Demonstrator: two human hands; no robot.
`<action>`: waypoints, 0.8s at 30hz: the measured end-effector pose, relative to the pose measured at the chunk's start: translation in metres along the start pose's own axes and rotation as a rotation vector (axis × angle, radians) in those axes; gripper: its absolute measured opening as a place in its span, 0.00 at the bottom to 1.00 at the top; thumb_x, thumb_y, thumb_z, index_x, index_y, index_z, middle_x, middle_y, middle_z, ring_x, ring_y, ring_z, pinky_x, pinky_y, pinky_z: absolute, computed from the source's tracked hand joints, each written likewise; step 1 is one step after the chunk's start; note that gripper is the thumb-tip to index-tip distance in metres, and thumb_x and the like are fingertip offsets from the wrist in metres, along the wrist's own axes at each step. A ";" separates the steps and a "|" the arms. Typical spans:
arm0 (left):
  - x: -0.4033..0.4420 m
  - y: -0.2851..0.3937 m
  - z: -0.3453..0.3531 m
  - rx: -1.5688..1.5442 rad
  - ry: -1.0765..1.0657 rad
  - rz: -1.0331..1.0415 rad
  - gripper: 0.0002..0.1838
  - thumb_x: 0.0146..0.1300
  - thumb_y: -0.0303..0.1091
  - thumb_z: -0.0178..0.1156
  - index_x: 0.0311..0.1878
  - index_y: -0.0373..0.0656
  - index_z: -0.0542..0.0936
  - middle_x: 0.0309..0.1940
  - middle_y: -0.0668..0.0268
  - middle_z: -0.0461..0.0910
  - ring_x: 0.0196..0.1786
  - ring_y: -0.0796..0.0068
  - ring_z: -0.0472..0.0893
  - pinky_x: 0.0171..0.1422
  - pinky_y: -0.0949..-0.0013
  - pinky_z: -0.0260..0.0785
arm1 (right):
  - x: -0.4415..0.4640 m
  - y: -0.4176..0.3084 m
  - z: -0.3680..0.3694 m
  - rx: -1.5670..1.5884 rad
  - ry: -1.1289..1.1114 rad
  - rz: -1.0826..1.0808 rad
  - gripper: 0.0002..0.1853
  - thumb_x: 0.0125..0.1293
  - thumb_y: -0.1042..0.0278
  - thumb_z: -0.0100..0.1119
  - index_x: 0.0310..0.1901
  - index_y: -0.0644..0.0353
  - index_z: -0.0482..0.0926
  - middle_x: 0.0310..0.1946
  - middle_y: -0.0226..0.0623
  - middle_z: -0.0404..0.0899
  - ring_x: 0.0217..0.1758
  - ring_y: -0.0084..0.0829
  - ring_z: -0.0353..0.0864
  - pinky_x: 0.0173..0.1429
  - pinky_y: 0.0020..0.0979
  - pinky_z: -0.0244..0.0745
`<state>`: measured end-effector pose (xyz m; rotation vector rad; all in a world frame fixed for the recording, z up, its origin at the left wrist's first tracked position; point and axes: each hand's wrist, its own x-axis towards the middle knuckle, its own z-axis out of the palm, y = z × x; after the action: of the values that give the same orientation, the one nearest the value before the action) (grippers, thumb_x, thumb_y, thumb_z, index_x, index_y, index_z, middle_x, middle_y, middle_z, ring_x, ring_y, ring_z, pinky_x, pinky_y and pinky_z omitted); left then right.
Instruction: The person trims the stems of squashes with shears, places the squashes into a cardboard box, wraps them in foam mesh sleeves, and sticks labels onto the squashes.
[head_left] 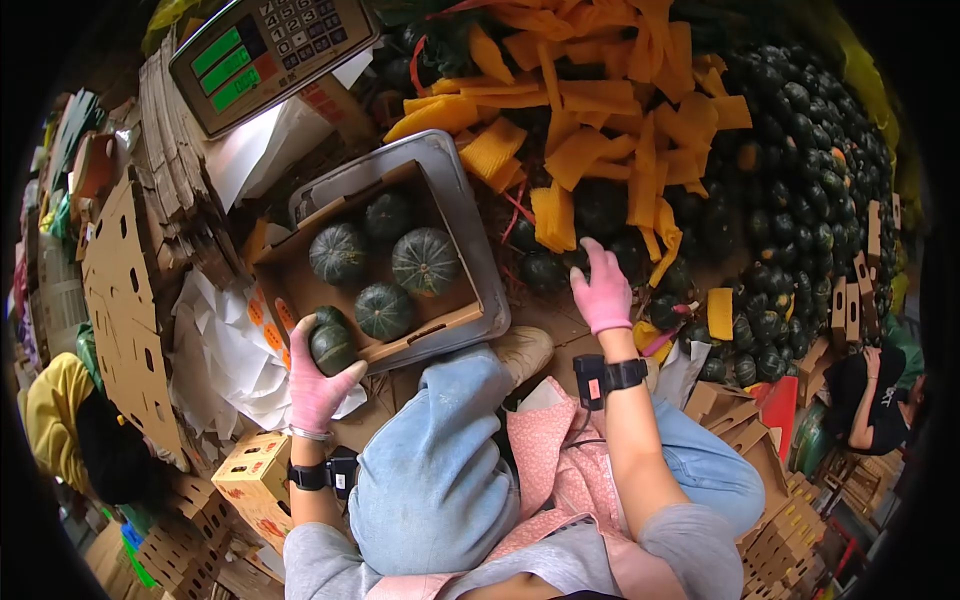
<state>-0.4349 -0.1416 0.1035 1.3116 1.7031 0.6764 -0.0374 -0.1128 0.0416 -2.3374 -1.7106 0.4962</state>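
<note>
My left hand (318,388), in a pink glove, grips a small dark green squash (332,348) at the near left corner of a cardboard box (462,318). Another squash lies partly hidden just behind it. Inside the box sit several ribbed green squashes, one of them a striped squash (425,262) on the right. The box rests on a grey metal tray (492,322). My right hand (602,292), also gloved in pink, has its fingers stretched toward dark squashes (541,272) on the pile's near edge; whether the fingertips touch one is unclear.
A scale display (275,55) stands behind the tray. Orange foam sleeves (590,110) cover part of a large squash heap (800,200). White paper (215,335) and flattened cardboard (125,300) lie left. Other people are at both sides, including one in black (885,400).
</note>
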 end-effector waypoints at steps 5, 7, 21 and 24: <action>0.013 -0.015 0.003 0.505 0.063 0.175 0.39 0.47 0.34 0.72 0.65 0.51 0.67 0.63 0.45 0.62 0.64 0.44 0.65 0.68 0.56 0.62 | 0.056 -0.002 0.018 -0.085 -0.130 0.021 0.26 0.56 0.52 0.62 0.55 0.52 0.72 0.48 0.47 0.77 0.50 0.50 0.78 0.52 0.45 0.74; 0.017 -0.020 0.010 0.621 0.038 0.173 0.35 0.53 0.33 0.68 0.66 0.56 0.68 0.68 0.41 0.55 0.67 0.38 0.61 0.69 0.53 0.60 | 0.071 0.004 0.020 0.006 -0.236 0.017 0.14 0.60 0.56 0.56 0.43 0.55 0.79 0.42 0.45 0.81 0.49 0.49 0.78 0.52 0.43 0.74; 0.054 0.036 0.104 0.789 -0.269 1.077 0.12 0.48 0.44 0.64 0.35 0.51 0.80 0.59 0.62 0.70 0.66 0.61 0.66 0.71 0.37 0.49 | -0.003 -0.053 -0.022 0.266 0.103 -0.198 0.07 0.58 0.68 0.59 0.30 0.62 0.74 0.26 0.43 0.74 0.27 0.45 0.76 0.32 0.36 0.72; 0.064 0.040 0.103 0.666 -0.314 1.054 0.05 0.52 0.41 0.61 0.32 0.55 0.80 0.56 0.64 0.71 0.65 0.63 0.68 0.70 0.35 0.50 | -0.005 -0.037 -0.022 0.302 0.128 -0.152 0.07 0.58 0.69 0.60 0.31 0.63 0.75 0.25 0.41 0.75 0.24 0.38 0.75 0.31 0.34 0.71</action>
<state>-0.3305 -0.0773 0.0674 2.6731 0.8896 0.4007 -0.0632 -0.1053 0.0761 -1.9699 -1.6120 0.5237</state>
